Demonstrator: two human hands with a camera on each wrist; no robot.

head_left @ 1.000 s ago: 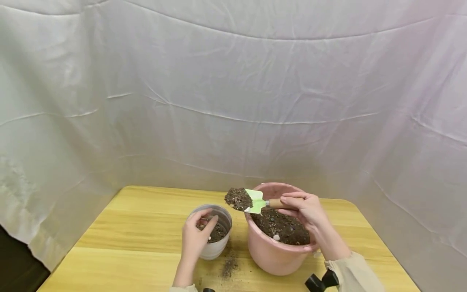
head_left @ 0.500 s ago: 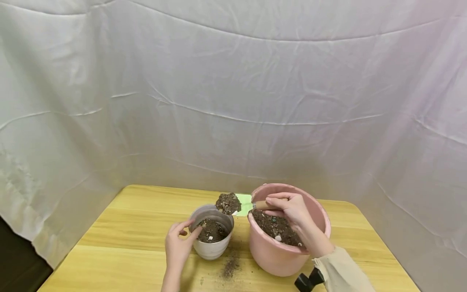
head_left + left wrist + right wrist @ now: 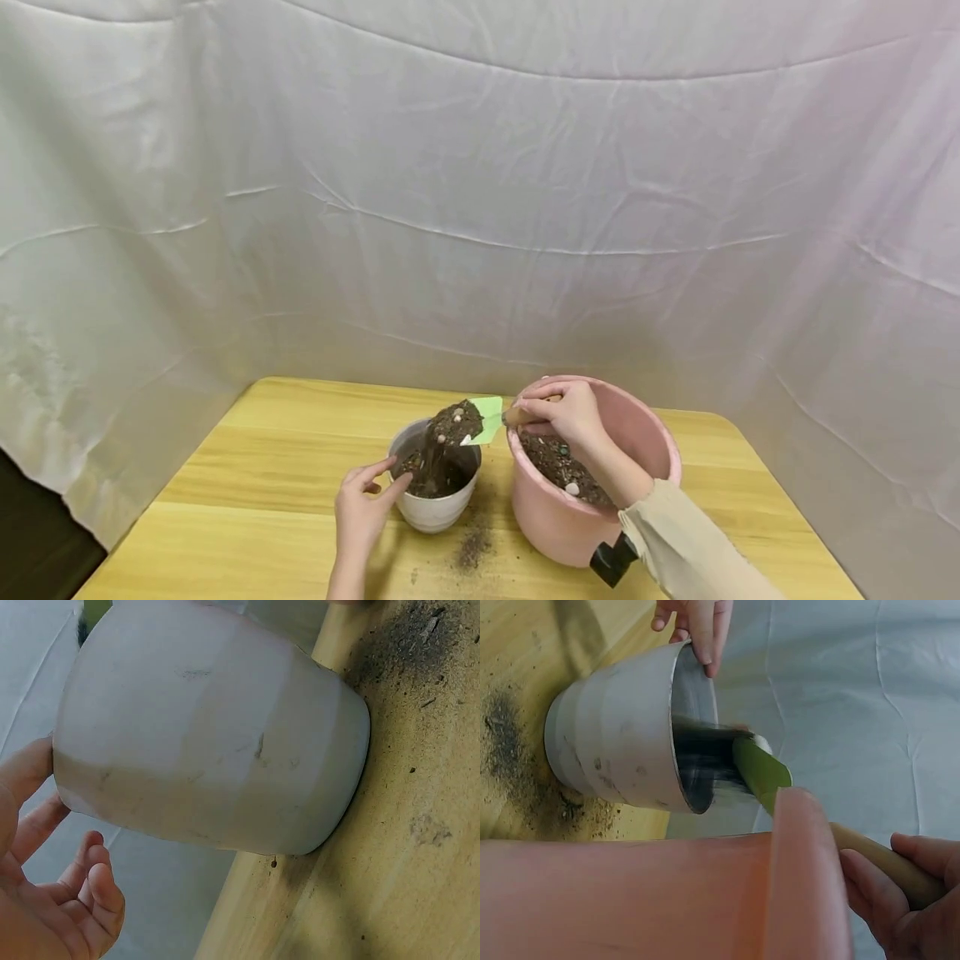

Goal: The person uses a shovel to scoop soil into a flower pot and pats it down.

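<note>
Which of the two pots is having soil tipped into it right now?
The small white pot, steadied by the left hand. The green trowel in the right hand tilts over it, spilling soil. The bigger pink pot merely holds the supply.

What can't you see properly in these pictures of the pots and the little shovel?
- Inside of the white pot, left wrist view: the camera only sees its outer wall.
- Soil in the pink pot, right wrist view: the pot's wall hides it.
- Trowel handle, head view: the right hand covers it.
- Falling soil, right wrist view: blurred.
- Left hand, left wrist view: cut off by the picture's edge.
</note>
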